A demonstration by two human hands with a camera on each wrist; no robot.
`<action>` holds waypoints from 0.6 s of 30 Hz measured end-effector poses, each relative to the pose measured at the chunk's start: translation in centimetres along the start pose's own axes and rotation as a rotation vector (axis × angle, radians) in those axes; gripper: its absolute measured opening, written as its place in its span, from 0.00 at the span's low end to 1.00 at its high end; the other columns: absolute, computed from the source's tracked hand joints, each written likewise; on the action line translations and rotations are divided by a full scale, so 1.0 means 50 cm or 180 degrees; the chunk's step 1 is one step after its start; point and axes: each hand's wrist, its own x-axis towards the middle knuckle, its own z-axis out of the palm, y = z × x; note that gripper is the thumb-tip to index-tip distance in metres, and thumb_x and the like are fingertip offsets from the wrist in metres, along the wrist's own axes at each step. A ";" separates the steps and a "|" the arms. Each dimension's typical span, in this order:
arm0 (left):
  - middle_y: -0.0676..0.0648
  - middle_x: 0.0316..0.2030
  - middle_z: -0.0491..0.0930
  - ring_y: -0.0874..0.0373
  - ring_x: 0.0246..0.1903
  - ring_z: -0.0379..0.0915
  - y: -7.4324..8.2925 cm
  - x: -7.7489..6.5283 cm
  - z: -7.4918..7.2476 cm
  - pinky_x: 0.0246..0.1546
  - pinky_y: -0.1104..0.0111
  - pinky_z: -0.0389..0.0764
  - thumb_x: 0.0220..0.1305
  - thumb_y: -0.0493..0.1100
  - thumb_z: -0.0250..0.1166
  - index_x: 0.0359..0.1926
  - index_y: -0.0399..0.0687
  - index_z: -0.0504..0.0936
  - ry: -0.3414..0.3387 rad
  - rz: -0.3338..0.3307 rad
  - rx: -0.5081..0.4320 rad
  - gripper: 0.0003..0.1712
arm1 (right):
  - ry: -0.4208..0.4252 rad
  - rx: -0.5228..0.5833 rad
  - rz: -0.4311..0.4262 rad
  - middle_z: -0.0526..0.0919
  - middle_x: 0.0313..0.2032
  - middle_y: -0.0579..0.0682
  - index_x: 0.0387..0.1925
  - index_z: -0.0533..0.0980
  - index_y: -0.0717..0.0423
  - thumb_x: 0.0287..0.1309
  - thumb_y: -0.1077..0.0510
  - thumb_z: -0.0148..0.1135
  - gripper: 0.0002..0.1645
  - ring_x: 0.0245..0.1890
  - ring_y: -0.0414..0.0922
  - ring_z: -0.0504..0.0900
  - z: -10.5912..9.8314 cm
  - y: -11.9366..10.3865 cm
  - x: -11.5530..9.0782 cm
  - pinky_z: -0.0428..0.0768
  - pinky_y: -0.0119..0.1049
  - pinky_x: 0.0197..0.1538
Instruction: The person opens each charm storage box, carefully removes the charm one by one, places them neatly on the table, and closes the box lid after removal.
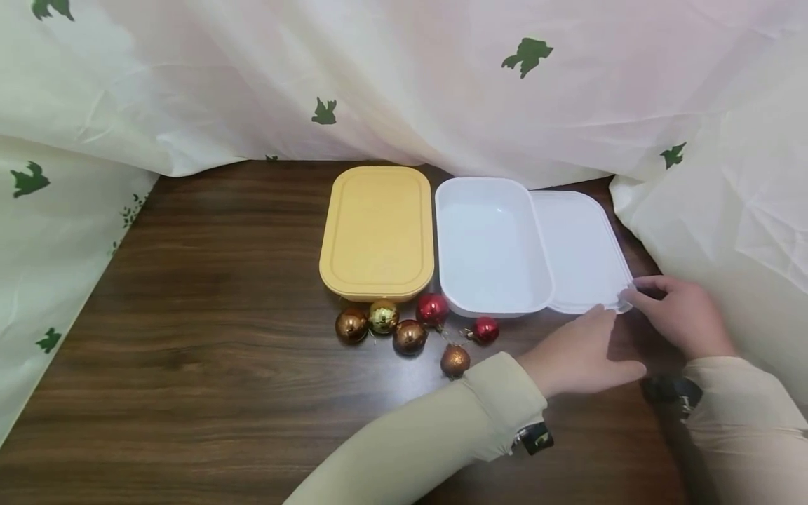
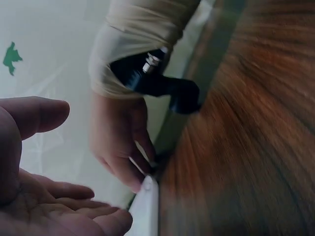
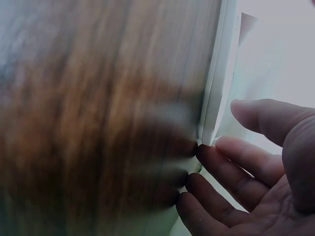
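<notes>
A white lid (image 1: 577, 245) lies flat on the table, right beside an uncovered white box (image 1: 492, 245). At the lid's near right corner, my right hand (image 1: 684, 315) touches the edge with its fingertips; in the right wrist view the thumb stands apart from the fingers (image 3: 231, 172). My left hand (image 1: 581, 354) hovers by the lid's near edge, palm turned toward the right hand. Its fingers (image 2: 74, 191) are fairly straight, the thumb is spread, and nothing is held. Whether the left fingertips touch the lid, I cannot tell.
Left of the white box stands a yellow box with its lid on (image 1: 379, 231). Several shiny baubles, including a brown one (image 1: 410, 337) and a red one (image 1: 485, 330), lie in front of the boxes. A white curtain (image 1: 404, 84) with green birds borders the dark wooden table (image 1: 189, 315).
</notes>
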 end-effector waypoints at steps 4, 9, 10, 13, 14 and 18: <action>0.53 0.70 0.49 0.68 0.67 0.37 -0.013 0.009 0.003 0.60 0.81 0.55 0.59 0.63 0.57 0.71 0.48 0.50 0.0092 -0.0400 -0.0060 0.47 | -0.0003 0.0002 -0.0016 0.76 0.45 0.72 0.48 0.75 0.68 0.58 0.42 0.57 0.32 0.44 0.65 0.73 0.001 -0.004 0.003 0.69 0.55 0.40; 0.48 0.72 0.38 0.67 0.67 0.38 -0.033 0.019 0.005 0.60 0.79 0.56 0.58 0.61 0.58 0.72 0.48 0.42 0.0400 -0.0763 -0.0565 0.52 | -0.0014 0.0003 0.0028 0.76 0.46 0.72 0.49 0.75 0.68 0.58 0.42 0.57 0.32 0.44 0.63 0.73 0.000 -0.003 0.005 0.69 0.51 0.38; 0.48 0.72 0.39 0.67 0.67 0.38 -0.037 0.020 0.005 0.60 0.78 0.55 0.58 0.60 0.59 0.73 0.47 0.41 0.0467 -0.0792 -0.0675 0.52 | -0.0010 0.0000 0.0031 0.76 0.46 0.71 0.49 0.75 0.68 0.58 0.42 0.57 0.32 0.44 0.63 0.73 0.000 -0.003 0.005 0.69 0.49 0.38; 0.48 0.72 0.40 0.67 0.67 0.37 -0.047 0.025 0.007 0.61 0.78 0.54 0.57 0.57 0.60 0.72 0.44 0.37 0.0611 -0.0837 -0.0963 0.54 | 0.0001 -0.0022 0.0028 0.77 0.45 0.71 0.48 0.75 0.67 0.58 0.42 0.57 0.32 0.43 0.62 0.74 -0.001 -0.003 0.004 0.69 0.45 0.36; 0.48 0.72 0.41 0.67 0.67 0.38 -0.049 0.026 0.007 0.61 0.78 0.53 0.57 0.57 0.60 0.72 0.44 0.36 0.0640 -0.0854 -0.1029 0.55 | 0.0007 -0.0027 0.0027 0.77 0.45 0.71 0.48 0.75 0.67 0.58 0.42 0.57 0.32 0.42 0.62 0.74 0.000 -0.003 0.004 0.68 0.44 0.35; 0.47 0.72 0.40 0.67 0.67 0.38 -0.051 0.028 0.006 0.62 0.77 0.53 0.56 0.55 0.61 0.72 0.41 0.36 0.0712 -0.0868 -0.1145 0.56 | 0.0045 -0.0047 0.0004 0.77 0.44 0.71 0.47 0.76 0.67 0.58 0.42 0.58 0.31 0.41 0.62 0.75 0.001 -0.003 0.003 0.68 0.43 0.34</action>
